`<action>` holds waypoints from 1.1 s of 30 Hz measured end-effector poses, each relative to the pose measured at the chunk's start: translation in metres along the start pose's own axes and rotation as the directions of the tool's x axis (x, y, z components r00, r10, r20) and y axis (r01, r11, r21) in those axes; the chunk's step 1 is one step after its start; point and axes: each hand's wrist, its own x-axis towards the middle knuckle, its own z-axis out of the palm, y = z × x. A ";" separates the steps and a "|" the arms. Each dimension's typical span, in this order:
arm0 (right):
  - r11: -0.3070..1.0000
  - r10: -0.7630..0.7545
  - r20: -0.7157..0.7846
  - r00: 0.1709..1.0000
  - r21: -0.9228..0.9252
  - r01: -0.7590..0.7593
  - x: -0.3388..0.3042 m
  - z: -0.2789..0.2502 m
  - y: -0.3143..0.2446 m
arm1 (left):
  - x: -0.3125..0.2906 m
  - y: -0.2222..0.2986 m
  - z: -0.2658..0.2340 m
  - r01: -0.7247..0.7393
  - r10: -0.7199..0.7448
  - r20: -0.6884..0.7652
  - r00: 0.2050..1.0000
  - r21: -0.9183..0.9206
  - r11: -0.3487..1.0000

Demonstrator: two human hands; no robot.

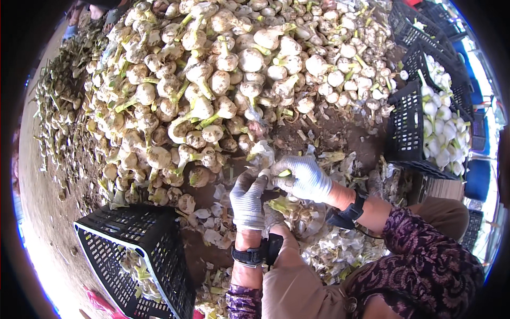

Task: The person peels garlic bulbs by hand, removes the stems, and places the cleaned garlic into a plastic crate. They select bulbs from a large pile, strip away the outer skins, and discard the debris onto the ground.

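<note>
Garlic (264,173) is being pinched between the gloved fingertips of the left hand (248,201) and right hand (305,179), just below the bulb heap (220,82), with a green stub (285,173) showing. Peeling or trimming is seemingly being done; a steady hold is likely being called for next. Most of the piece is being hidden by fingers; whether a blade is being gripped cannot be told.
</note>
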 end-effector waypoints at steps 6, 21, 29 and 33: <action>0.997 -0.040 0.004 0.999 -0.066 0.040 0.003 -0.003 -0.006 | -0.004 0.000 -0.006 0.053 -0.053 0.007 0.999 -0.071 0.996; 0.960 -0.136 0.042 0.990 -0.240 0.142 0.003 -0.002 -0.008 | 0.002 -0.010 -0.009 -0.076 0.146 -0.120 0.982 0.453 0.888; 0.341 0.582 0.074 0.810 0.882 -0.326 0.002 -0.002 0.000 | 0.010 -0.044 -0.050 -0.246 0.416 -0.020 0.909 0.781 0.575; 0.150 0.591 0.193 0.784 0.928 -0.341 0.002 -0.015 -0.002 | 0.009 -0.054 -0.072 -0.099 0.466 -0.054 0.883 0.949 0.299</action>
